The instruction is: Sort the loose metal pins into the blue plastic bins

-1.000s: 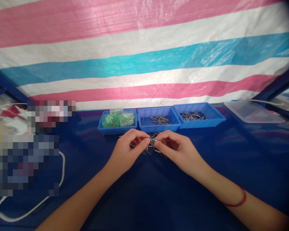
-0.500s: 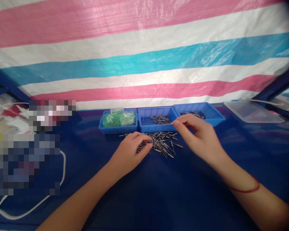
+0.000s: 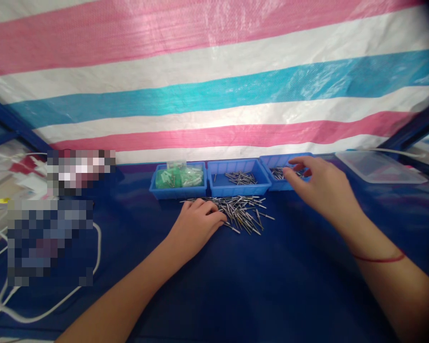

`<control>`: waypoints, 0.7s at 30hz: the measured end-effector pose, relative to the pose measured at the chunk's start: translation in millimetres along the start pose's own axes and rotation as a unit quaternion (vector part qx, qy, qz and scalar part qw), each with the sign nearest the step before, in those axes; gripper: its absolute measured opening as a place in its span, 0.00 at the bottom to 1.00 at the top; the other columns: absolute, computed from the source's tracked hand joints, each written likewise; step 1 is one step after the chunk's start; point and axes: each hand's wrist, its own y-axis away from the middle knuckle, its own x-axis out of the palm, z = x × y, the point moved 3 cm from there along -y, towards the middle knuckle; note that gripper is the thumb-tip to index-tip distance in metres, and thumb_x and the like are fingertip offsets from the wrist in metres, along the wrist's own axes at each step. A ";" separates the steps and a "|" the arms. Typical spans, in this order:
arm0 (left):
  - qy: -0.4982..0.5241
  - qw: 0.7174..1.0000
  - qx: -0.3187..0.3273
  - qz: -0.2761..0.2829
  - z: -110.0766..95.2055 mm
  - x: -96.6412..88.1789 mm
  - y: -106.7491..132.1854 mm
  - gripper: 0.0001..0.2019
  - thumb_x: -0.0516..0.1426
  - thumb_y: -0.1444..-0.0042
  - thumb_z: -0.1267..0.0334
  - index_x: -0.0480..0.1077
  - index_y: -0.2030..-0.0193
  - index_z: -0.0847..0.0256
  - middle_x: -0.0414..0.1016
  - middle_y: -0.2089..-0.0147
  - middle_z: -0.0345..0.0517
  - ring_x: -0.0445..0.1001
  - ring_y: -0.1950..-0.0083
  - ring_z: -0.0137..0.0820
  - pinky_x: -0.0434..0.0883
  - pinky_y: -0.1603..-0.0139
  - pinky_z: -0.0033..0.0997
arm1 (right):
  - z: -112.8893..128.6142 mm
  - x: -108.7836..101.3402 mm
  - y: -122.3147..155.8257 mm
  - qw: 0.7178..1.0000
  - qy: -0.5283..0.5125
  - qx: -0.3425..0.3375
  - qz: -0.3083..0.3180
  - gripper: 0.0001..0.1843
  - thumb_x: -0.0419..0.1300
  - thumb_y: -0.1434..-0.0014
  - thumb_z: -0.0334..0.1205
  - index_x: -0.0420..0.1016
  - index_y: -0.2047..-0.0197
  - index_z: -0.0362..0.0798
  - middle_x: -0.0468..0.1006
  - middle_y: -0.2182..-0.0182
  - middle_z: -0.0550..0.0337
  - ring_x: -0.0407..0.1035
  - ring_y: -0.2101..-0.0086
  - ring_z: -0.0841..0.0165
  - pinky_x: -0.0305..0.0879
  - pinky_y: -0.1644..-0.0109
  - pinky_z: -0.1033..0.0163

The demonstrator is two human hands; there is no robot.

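My left hand [image 3: 199,221] rests at the left side of a loose pile of blind rivets [image 3: 241,209] on the dark blue table. Its thumb and fingertips are pinched together on one blind rivet [image 3: 233,228], whose light end sticks out to the right. My right hand [image 3: 318,183] hovers over the right blue bin [image 3: 271,159], thumb and index finger apart and nothing seen between them. Rivets lie in that bin, partly covered by the hand. The middle blue bin [image 3: 236,191] holds a small heap of rivets.
A left blue bin [image 3: 178,193] contains green and clear plastic bags [image 3: 168,178]. At the far right lies a clear plastic lid [image 3: 379,167]. A white cable [image 3: 99,243] loops over the table's left side near blurred items. A striped sheet [image 3: 214,100] hangs behind the bins.
My right hand has moved right from the middle bin to the right bin and let go of the thin rivet it pinched. My left thumb and fingers have closed on a rivet.
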 end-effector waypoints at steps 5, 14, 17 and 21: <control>0.009 1.000 0.000 -0.008 0.3 0.4 -0.7 0.09 0.52 0.37 0.62 0.75 0.59 0.54 0.74 0.58 0.44 0.66 0.56 0.34 0.56 0.56 0.35 | 27.1 -0.1 11.2 0.995 -0.070 -0.066 0.010 0.13 0.56 0.42 0.44 0.75 0.58 0.47 0.78 0.65 0.51 0.70 0.63 0.57 0.64 0.56 0.52; 0.160 0.982 -0.043 -0.088 1.1 -6.8 -3.5 0.11 0.47 0.35 0.63 0.70 0.58 0.59 0.75 0.58 0.44 0.70 0.57 0.32 0.61 0.54 0.32 | 77.6 -1.8 35.3 0.958 -0.205 -0.163 0.114 0.12 0.56 0.41 0.39 0.75 0.55 0.48 0.78 0.60 0.52 0.70 0.58 0.59 0.65 0.52 0.53; 0.280 0.949 -0.087 -0.115 -0.8 -6.9 -2.1 0.09 0.47 0.35 0.63 0.68 0.58 0.60 0.74 0.61 0.42 0.71 0.60 0.30 0.65 0.57 0.28 | 91.5 3.2 45.5 0.924 -0.253 -0.207 0.199 0.16 0.56 0.40 0.39 0.72 0.49 0.50 0.76 0.53 0.53 0.70 0.54 0.61 0.66 0.52 0.56; 0.408 0.896 -0.129 -0.121 -0.8 0.2 -0.1 0.09 0.49 0.36 0.60 0.67 0.57 0.61 0.73 0.63 0.42 0.71 0.63 0.29 0.67 0.59 0.27 | 98.2 9.2 51.0 0.900 -0.301 -0.192 0.249 0.09 0.54 0.38 0.39 0.77 0.59 0.50 0.79 0.63 0.57 0.73 0.63 0.65 0.67 0.59 0.61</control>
